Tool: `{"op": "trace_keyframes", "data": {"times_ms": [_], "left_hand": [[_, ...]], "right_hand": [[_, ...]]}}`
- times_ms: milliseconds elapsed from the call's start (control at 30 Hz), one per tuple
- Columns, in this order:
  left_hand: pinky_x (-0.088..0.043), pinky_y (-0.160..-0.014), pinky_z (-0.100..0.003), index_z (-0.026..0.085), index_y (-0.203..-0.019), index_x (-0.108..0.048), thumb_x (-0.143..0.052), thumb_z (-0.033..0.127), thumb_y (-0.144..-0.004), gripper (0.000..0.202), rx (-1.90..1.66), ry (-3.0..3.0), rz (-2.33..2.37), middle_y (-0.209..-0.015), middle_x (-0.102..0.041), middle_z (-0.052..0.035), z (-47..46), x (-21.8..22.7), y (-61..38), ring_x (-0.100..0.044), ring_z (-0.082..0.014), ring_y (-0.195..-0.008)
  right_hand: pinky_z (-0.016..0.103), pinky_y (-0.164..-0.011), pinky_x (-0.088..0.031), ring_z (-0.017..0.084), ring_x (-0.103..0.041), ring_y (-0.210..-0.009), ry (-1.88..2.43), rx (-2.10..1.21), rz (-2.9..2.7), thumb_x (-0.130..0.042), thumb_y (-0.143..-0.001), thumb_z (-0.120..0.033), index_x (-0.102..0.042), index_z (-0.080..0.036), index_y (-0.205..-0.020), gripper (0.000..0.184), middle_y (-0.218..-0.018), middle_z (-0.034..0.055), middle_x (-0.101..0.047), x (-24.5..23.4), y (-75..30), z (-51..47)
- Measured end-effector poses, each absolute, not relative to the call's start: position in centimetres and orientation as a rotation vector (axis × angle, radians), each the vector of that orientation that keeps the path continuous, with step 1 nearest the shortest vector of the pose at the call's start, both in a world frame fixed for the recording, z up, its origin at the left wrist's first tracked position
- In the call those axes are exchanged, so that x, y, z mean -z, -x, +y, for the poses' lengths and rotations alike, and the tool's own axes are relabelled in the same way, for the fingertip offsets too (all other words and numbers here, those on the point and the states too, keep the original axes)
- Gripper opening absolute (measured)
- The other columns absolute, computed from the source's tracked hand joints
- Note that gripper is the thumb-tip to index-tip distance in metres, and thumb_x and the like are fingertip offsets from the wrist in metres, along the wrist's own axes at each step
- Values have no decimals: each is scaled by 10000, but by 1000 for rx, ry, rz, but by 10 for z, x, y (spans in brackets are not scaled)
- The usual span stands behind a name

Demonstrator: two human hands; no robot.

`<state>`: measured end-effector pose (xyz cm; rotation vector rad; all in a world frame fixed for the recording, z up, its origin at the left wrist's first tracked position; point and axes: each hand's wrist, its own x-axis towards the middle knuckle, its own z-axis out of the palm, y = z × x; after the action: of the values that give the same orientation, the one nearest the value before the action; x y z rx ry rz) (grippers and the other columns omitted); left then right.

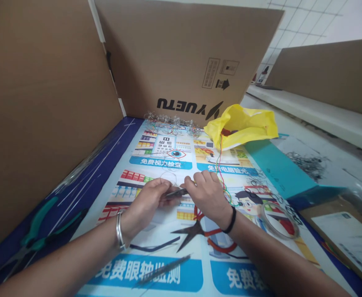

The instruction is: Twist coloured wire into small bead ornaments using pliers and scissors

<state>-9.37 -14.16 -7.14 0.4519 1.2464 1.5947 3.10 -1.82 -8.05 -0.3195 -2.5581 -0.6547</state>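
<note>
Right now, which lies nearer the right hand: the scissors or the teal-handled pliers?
The red-handled scissors, blades spread, close to the right hand; the teal-handled pliers lie far off to the left.

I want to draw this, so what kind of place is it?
Probably a small craft workspace: there are scissors with red handles, green-handled pliers and a yellow bag with coloured strings trailing out.

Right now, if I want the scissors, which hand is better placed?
Probably your right hand: the scissors lie nearer it, red handles on its side, blades pointing left.
</note>
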Motion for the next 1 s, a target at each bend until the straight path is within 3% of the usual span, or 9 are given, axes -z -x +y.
{"op": "trace_keyframes", "data": {"times_ms": [133, 367, 567, 800, 900, 1000], "left_hand": [[-492, -733, -331, 147, -733, -572, -623, 267, -751, 132, -1573, -456, 1196, -854, -658, -80, -142, 66, 94, -628, -201, -833], [-473, -668, -300, 164, -868, -594, -616, 372, -774, 230, -1539, -559, 1260, -871, -652, -51, -143, 69, 99, -635, -153, -687], [-416, -569, -238, 154, -845, -616, -594, 400, -776, 257, -1566, -614, 1342, -712, -578, 6, -142, 69, 100, -538, -89, -540], [-318, -476, -235, 178, -780, -684, -588, 352, -748, 202, -1470, -817, 1718, -528, -534, 34, -142, 66, 103, -432, -104, -431], [-337, -521, -249, 215, -797, -720, -594, 326, -742, 177, -1430, -989, 1851, -505, -573, 24, -143, 67, 108, -484, -150, -486], [-377, -624, -256, 266, -819, -735, -606, 304, -737, 157, -1405, -1161, 1962, -637, -673, 7, -143, 72, 114, -579, -201, -655]], "right_hand": [[333, -650, -202, 186, -371, -715, 324, 626, -2536, -501, -865, -212, -593, -189, -855, 96, -716, 47, -488, 83, -32, -14], [324, -664, -218, 191, -368, -724, 400, 500, -2542, -501, -870, -286, -587, -197, -752, 170, -716, 51, -497, 90, -30, -7], [324, -672, -229, 197, -374, -741, 426, 446, -2570, -562, -811, -237, -600, -194, -793, 60, -746, 51, -509, 94, -30, -6], [335, -664, -223, 197, -368, -731, 362, 527, -2543, -494, -854, -215, -599, -198, -829, 109, -736, 52, -501, 86, -31, -16], [338, -669, -228, 198, -372, -738, 352, 538, -2531, -495, -856, -228, -600, -198, -854, 109, -745, 53, -505, 84, -32, -18], [343, -676, -231, 202, -377, -749, 355, 542, -2546, -519, -834, -215, -596, -194, -857, 83, -756, 55, -510, 83, -32, -19]]}}
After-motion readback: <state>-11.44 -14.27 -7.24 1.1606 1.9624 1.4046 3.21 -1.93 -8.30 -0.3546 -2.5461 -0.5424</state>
